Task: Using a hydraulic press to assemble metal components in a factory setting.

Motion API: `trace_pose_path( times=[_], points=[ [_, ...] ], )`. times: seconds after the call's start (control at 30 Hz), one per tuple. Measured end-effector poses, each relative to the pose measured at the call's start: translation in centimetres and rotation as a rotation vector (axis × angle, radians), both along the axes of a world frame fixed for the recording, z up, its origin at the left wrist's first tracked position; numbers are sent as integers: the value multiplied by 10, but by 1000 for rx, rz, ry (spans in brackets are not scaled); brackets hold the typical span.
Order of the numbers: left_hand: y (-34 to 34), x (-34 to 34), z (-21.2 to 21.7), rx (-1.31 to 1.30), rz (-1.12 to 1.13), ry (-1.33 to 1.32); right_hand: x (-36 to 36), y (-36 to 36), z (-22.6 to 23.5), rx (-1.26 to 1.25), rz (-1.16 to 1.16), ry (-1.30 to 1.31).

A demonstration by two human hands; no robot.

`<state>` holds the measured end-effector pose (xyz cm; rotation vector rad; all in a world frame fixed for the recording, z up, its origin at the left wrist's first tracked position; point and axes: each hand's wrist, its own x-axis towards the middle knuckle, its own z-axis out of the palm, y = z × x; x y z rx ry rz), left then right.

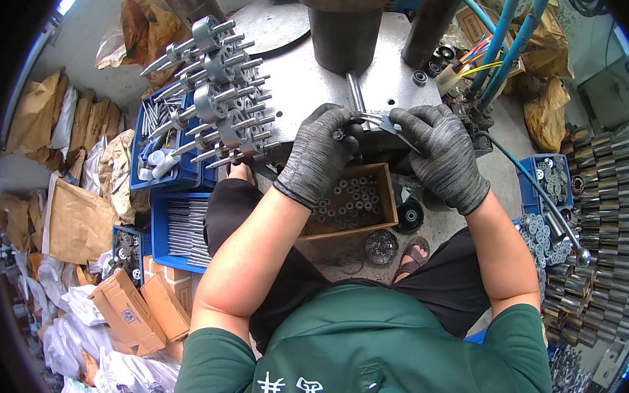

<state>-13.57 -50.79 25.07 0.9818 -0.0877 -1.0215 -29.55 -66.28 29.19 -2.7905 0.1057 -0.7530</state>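
Gloved hands at a press table, top centre of the frame.

The left hand (320, 153) pinches a small dark part (339, 134), fingers together; the right hand (438, 153) grips a thin metal tool (389, 127) that reaches toward that part. A cardboard box (385, 199) of bearings sits just below the hands.

A small open cardboard box (385, 192) of dark metal rings sat below the gloved hands. Flattened brown cartons (137, 302) with small pale labels lay at lower left, among white plastic bags (86, 354). Brown paper sacks (78, 222) lined the left side, and crumpled brown bags (546, 103) stood at upper right.
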Motion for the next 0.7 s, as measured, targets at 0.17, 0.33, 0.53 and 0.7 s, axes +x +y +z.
trace_pose_path(
  times=[0.17,0.33,0.53,0.7],
  points=[
    [-1,1,-4,-38,-24,-22,0,1,2,12,19,16],
    [-2,0,-5,-50,-24,23,1,0,-1,5,14,30],
    [2,0,1,-68,-33,-9,4,5,1,-23,22,63],
    [-1,-1,3,-158,78,310,6,14,-45,1243,-17,93]
  ],
)
